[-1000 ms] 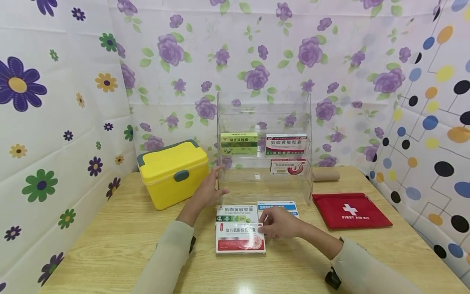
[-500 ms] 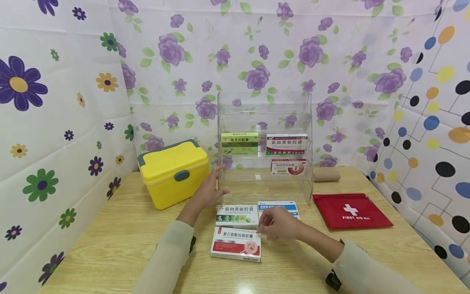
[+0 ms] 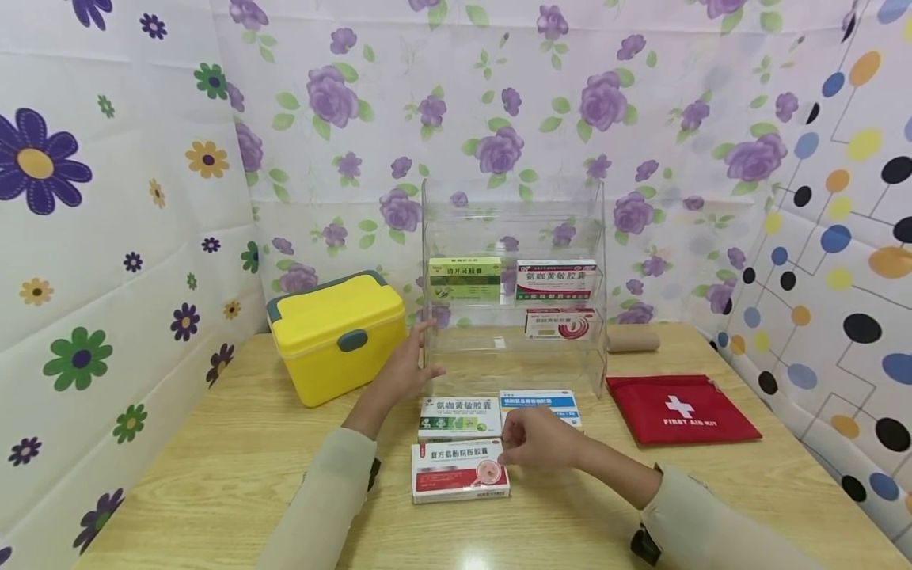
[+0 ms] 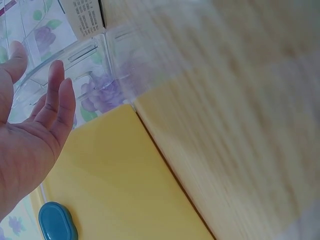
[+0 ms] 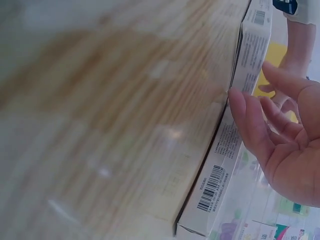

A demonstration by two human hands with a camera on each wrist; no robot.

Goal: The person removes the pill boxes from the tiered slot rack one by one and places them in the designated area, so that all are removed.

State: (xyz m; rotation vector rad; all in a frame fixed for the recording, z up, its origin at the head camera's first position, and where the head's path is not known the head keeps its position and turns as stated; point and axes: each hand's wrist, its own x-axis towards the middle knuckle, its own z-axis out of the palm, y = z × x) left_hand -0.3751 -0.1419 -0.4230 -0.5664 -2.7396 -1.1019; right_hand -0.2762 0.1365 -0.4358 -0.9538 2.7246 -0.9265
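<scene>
Three boxes [image 3: 556, 281] on the clear rack [image 3: 470, 344], three on the table [image 3: 214, 475]
Head view: we see the right hand [image 3: 543, 439] at the right edge of the red-and-white box [image 3: 449, 475], which lies nearest us; rack boxes face out, probably for readability. The left hand [image 3: 404, 366] seems to steady the rack. Left wrist: that hand's spread wide, beside one yellow case [image 4: 120, 175]. Right wrist: loosely bent fingers, but we can't tell if they pinch.

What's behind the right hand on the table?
A blue-and-white box lies just behind the right hand, with the clear rack farther back. The hand covers the box's near left part, so you can't see what is printed there.
</scene>
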